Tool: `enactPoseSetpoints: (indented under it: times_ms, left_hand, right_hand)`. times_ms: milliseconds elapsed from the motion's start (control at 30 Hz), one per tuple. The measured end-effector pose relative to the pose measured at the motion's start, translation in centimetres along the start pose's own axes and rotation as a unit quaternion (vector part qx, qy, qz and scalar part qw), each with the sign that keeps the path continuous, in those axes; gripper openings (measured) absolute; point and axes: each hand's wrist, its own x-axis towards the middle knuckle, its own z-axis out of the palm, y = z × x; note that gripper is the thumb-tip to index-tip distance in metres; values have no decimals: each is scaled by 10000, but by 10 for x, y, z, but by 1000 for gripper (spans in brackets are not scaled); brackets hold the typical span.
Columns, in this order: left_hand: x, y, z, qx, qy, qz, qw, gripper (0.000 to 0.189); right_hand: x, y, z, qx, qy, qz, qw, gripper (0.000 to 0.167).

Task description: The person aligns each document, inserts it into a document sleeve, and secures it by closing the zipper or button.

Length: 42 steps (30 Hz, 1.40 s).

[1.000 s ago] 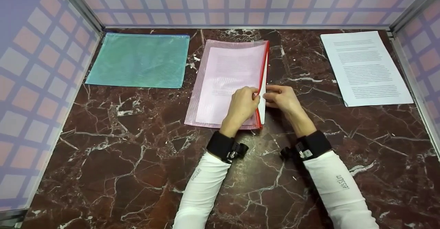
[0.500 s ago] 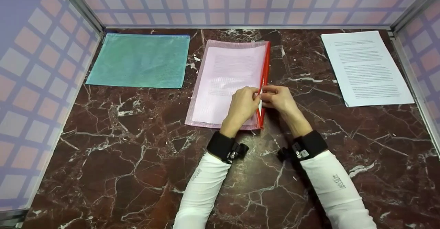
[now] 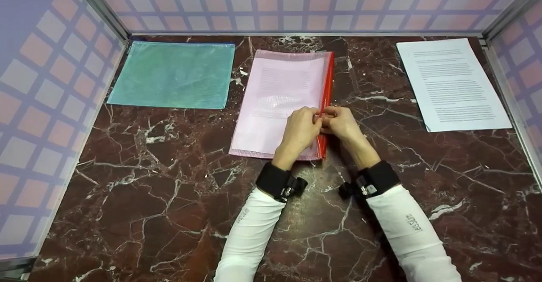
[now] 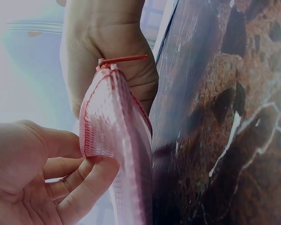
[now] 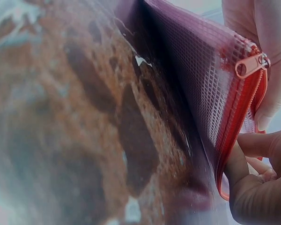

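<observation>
A pink mesh zipper pouch (image 3: 277,78) with printed paper inside lies flat at the table's centre, its red zipper edge (image 3: 328,83) facing right. My left hand (image 3: 297,129) pinches the upper layer of that edge; in the left wrist view its thumb and fingers grip the mesh (image 4: 100,136). From the right, my right hand (image 3: 344,125) pinches the lower zipper strip, fingertips close to the left hand's. The right wrist view shows the zipper mouth parted between both hands, with the zipper pull (image 5: 250,65) at the near corner.
A teal mesh pouch (image 3: 173,74) lies at the back left of the dark marble table (image 3: 148,189). At the back right is a stack of printed paper (image 3: 455,85). Patterned panels (image 3: 275,4) border the table at the back and sides.
My right hand has moved left to the zipper edge and now grips it. The white paper that showed along the opening is covered by the red zipper edge. The left hand stays put.
</observation>
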Motion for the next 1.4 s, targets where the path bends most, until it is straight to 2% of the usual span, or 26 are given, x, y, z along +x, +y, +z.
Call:
enactPoseSetpoints:
  times_ms: [233,367,600,867,1033,1200,1400]
  left_hand:
    - [0,0,3,15,-65,-45,10000,25]
    - [0,-2,6,97,-56,-68,9999,25]
    - [2,-2,11,155,-196,-140,9996,29]
    - [13,2,7,387,-432,-111,9983,25]
    - [20,5,11,886,-455,92,9950,17]
    - [19,4,21,1395,-467,126,9890,17]
    - [13,4,22,1584,-531,162,9858,21]
  right_hand:
    - [-4,3,-11,144,90,63,9998,43]
    - [-10,4,-26,202,159,-113,9996,44]
    - [-23,9,-59,-354,366,-520,9973,43]
    - [-33,8,-80,-767,521,-560,9941,47]
    - [-36,3,-86,-861,649,-612,9923,48]
    - [-36,0,-84,-928,744,-569,9913,46]
    - [-37,1,-84,-1199,723,-601,9883,47]
